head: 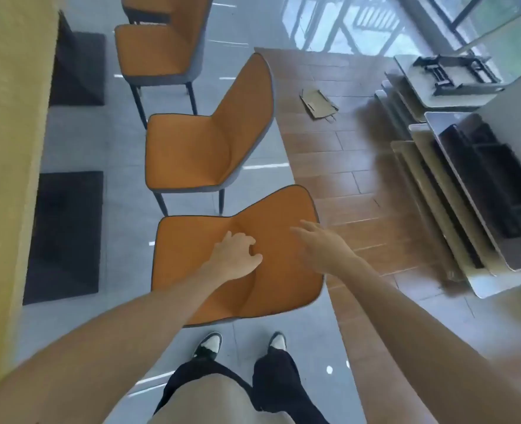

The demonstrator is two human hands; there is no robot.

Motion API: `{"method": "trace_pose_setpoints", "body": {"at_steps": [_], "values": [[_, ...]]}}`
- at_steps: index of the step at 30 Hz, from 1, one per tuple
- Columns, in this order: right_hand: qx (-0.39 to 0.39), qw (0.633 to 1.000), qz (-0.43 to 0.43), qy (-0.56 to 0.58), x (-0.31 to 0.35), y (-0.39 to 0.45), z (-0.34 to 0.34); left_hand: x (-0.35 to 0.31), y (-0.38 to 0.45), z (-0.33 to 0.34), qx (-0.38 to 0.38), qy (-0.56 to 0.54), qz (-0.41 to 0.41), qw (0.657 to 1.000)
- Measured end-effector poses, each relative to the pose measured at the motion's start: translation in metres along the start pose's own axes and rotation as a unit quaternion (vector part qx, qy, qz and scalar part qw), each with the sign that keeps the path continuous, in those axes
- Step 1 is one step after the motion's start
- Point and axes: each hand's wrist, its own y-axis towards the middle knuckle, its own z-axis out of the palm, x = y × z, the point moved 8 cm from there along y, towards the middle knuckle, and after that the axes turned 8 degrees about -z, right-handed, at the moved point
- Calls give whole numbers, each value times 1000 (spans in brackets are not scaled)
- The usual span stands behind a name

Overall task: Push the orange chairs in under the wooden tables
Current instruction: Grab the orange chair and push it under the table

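Note:
Three orange chairs stand in a row beside a yellowish wooden table (pixel 5 148) along the left edge. The nearest orange chair (pixel 189 264) is right below me, its seat towards the table and its backrest to the right. My left hand (pixel 234 255) is over the crease between seat and backrest, fingers loosely curled, holding nothing that I can see. My right hand (pixel 317 240) reaches over the backrest with fingers stretched out, near its upper edge. The middle chair (pixel 189 154) and the far chair (pixel 155 50) stand further ahead, clear of the table edge.
Dark square table bases (pixel 66 234) rest on the grey floor under the table. Folded tables are stacked flat at the right (pixel 467 179) on brown wood-look flooring. A piece of cardboard (pixel 317 102) lies on that floor. My feet (pixel 207 344) stand just behind the nearest chair.

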Motion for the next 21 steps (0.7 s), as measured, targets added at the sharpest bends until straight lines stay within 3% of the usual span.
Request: {"method": "trace_pose_setpoints", "body": {"at_steps": [3, 7, 12, 16, 21], "values": [[0, 997, -63, -55, -31, 49, -13, -5, 27, -4, -32, -38, -44, 998], [62, 969, -195, -137, -57, 108, -10, -4, 59, 10, -52, -133, -134, 981], [97, 924, -331, -166, -85, 148, 0, -16, 63, 47, -125, -273, -260, 918], [67, 887, -407, -209, -83, 146, 8, -56, 45, 105, -160, -350, -333, 861], [-42, 852, -493, -169, -80, 140, 1, -102, 33, 156, -242, -369, -414, 796]]}}
